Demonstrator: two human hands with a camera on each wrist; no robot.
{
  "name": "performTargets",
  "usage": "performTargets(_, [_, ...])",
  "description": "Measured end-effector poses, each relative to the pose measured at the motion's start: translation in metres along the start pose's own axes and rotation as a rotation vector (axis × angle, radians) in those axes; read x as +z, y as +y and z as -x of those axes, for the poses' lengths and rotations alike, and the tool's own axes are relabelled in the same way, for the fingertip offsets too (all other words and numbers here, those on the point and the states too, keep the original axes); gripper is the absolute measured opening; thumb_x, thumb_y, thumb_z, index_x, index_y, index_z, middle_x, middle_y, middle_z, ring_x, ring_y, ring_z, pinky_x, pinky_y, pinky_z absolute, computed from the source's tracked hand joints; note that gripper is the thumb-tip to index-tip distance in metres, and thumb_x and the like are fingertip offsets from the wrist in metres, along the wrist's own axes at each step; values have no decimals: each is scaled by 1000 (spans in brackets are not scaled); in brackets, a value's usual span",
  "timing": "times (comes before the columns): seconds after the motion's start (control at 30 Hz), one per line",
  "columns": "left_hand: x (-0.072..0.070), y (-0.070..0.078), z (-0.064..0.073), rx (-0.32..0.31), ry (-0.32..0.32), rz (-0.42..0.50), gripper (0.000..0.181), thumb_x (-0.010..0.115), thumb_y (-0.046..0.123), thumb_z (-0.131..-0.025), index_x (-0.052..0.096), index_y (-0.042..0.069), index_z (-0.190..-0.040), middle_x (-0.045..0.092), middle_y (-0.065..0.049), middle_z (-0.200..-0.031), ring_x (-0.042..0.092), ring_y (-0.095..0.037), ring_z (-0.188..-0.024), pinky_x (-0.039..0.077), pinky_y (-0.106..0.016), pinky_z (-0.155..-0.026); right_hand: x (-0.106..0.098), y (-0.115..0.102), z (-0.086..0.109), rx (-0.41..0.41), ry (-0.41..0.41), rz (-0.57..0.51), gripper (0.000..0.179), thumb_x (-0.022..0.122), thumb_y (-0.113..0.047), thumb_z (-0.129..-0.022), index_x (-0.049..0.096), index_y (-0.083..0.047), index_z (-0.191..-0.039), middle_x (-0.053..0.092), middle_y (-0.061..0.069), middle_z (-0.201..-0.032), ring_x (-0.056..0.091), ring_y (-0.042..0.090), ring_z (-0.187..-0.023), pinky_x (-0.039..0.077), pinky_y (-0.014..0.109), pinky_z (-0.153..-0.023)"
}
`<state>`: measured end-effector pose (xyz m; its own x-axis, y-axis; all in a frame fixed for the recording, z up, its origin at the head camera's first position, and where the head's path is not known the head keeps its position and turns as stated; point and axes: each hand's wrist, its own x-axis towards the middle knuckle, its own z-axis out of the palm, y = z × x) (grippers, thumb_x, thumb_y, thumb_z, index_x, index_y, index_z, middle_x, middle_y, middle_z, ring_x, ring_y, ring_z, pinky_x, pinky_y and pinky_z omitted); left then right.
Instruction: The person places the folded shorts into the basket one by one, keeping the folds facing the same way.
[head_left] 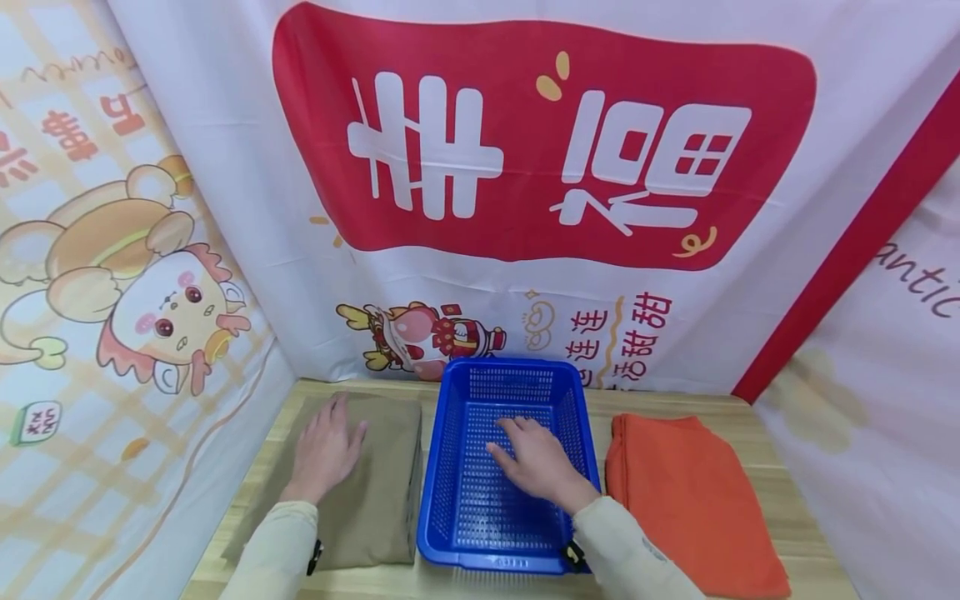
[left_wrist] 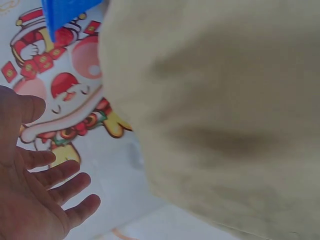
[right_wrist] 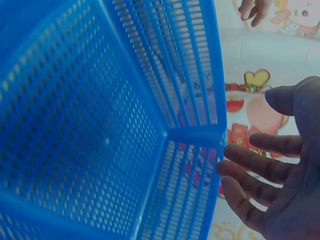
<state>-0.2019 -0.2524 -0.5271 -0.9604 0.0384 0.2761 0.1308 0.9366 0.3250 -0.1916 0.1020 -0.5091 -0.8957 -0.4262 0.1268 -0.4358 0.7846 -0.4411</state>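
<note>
Over the folded khaki cloth (head_left: 375,500) on the left, my left hand (head_left: 327,446) hovers palm down with its fingers loosely spread. The left wrist view shows that hand (left_wrist: 40,180) apart from the cloth (left_wrist: 225,100), holding nothing. My right hand (head_left: 538,462) is above the blue plastic basket (head_left: 438,467), fingers relaxed and nothing in them. In the right wrist view the fingers (right_wrist: 255,190) overlap the rim of the basket (right_wrist: 110,115). Perforated walls and floor show inside the basket, with nothing lying in it.
Folded orange cloth (head_left: 690,500) lies to the right of the basket on the wooden table (head_left: 442,583). White printed fabric (head_left: 247,167) hangs behind the table, and more covers both sides. The basket's far end stands close to the back fabric.
</note>
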Motion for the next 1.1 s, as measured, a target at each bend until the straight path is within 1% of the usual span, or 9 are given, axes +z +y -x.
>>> performTargets(0.23, [0, -25, 12, -57, -50, -8, 67, 59, 28, -102, 34, -16, -146, 44, -43, -135, 47, -59, -120, 38, -71, -98, 18, -18, -7, 51, -71, -50, 53, 51, -46, -105, 56, -9, -143, 57, 14, -143, 52, 34, -133, 44, 54, -107])
performTargets(0.37, [3, -39, 18, -109, -95, -1, 69, 60, 28, -100, 33, -20, -143, 43, -47, -133, 46, -63, -118, 38, -71, -98, 28, -28, -11, 72, -84, -86, 53, 52, -46, -105, 56, -9, -143, 58, 13, -142, 54, 32, -132, 45, 53, -106])
performTargets(0.47, [4, -48, 23, -172, -154, 6, 71, 59, 28, -100, 30, -22, -142, 39, -50, -132, 43, -66, -118, 37, -72, -97, 34, -37, -14, 90, -94, -115, 52, 53, -45, -105, 57, -9, -142, 58, 12, -142, 53, 31, -132, 45, 53, -106])
performTargets(0.6, [8, -59, 29, -290, -245, 24, 77, 56, 33, -101, 23, -23, -143, 31, -52, -135, 36, -69, -120, 34, -76, -96, 41, -48, -18, 120, -105, -157, 51, 55, -43, -104, 57, -10, -142, 57, 12, -144, 52, 32, -134, 44, 54, -107])
performTargets(0.7, [13, -68, 32, -376, -301, 54, 86, 55, 40, -100, 18, -24, -143, 27, -53, -133, 32, -71, -121, 34, -77, -94, 45, -55, -21, 140, -110, -181, 51, 56, -43, -104, 57, -10, -142, 56, 13, -144, 51, 33, -135, 43, 56, -108])
performTargets(0.77, [17, -73, 33, -420, -325, 67, 93, 58, 46, -97, 17, -25, -141, 26, -54, -130, 31, -71, -119, 34, -77, -92, 48, -58, -22, 145, -107, -186, 51, 56, -42, -104, 57, -9, -142, 56, 13, -144, 50, 33, -136, 42, 56, -108])
performTargets(0.9, [25, -84, 38, -467, -347, 42, 105, 69, 55, -87, 23, -26, -135, 32, -54, -123, 36, -70, -114, 37, -76, -89, 49, -63, -24, 148, -79, -182, 48, 57, -40, -104, 58, -9, -140, 57, 14, -143, 50, 34, -136, 41, 56, -109])
performTargets(1.0, [31, -90, 43, -491, -352, 14, 107, 76, 54, -80, 26, -23, -134, 34, -53, -121, 38, -70, -113, 37, -77, -88, 48, -67, -27, 140, -62, -176, 45, 58, -41, -103, 60, -11, -137, 63, 10, -133, 58, 29, -126, 48, 52, -102])
performTargets(1.1, [33, -93, 46, -509, -350, 9, 107, 80, 52, -78, 27, -21, -134, 34, -53, -121, 37, -70, -114, 35, -79, -88, 47, -73, -32, 127, -48, -176, 42, 60, -41, -102, 62, -12, -133, 66, 3, -117, 63, 20, -106, 55, 42, -88])
